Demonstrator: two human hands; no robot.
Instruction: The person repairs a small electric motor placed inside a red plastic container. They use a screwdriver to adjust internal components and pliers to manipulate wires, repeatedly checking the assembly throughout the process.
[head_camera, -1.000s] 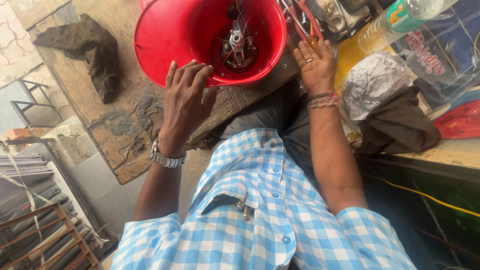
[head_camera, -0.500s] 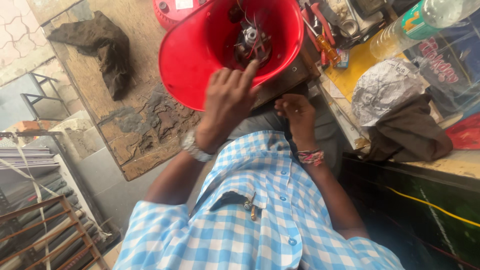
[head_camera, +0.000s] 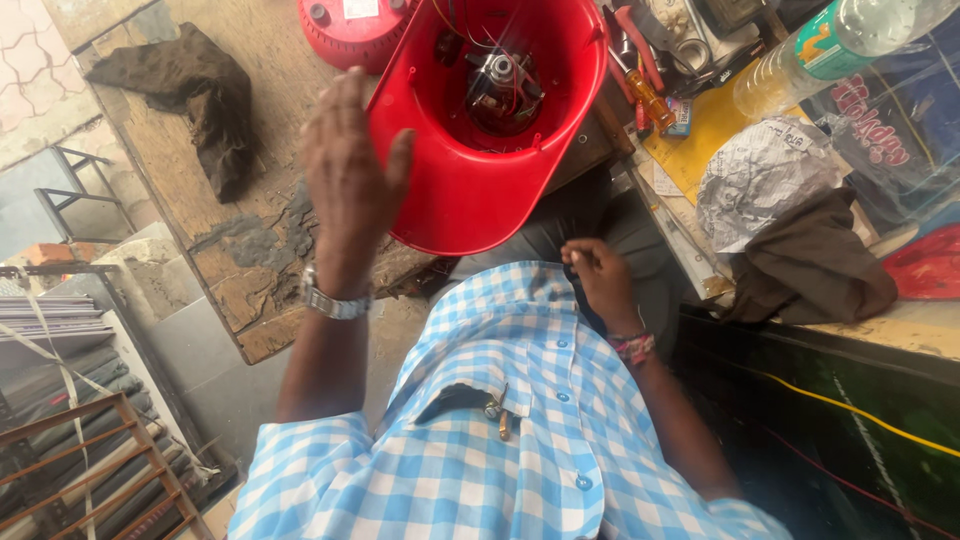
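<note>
My left hand (head_camera: 345, 180) is raised and open, fingers together, its thumb against the outer wall of the red plastic housing (head_camera: 470, 195), which sits tipped open toward me on the worn wooden desk (head_camera: 180, 160), overhanging its near edge. Deep inside the housing sits a small metal motor with thin wires (head_camera: 497, 82). My right hand (head_camera: 598, 278) is low, near my checked shirt, its fingers curled in; I cannot tell whether it pinches anything. A dark crumpled cloth (head_camera: 190, 95) lies on the desk to the far left, and a round red plastic part (head_camera: 345, 30) stands just beyond the housing. To the right lie a crumpled sheet of newspaper (head_camera: 765, 180), a brown cloth (head_camera: 815, 265) and a clear plastic bottle (head_camera: 830, 45)
</note>
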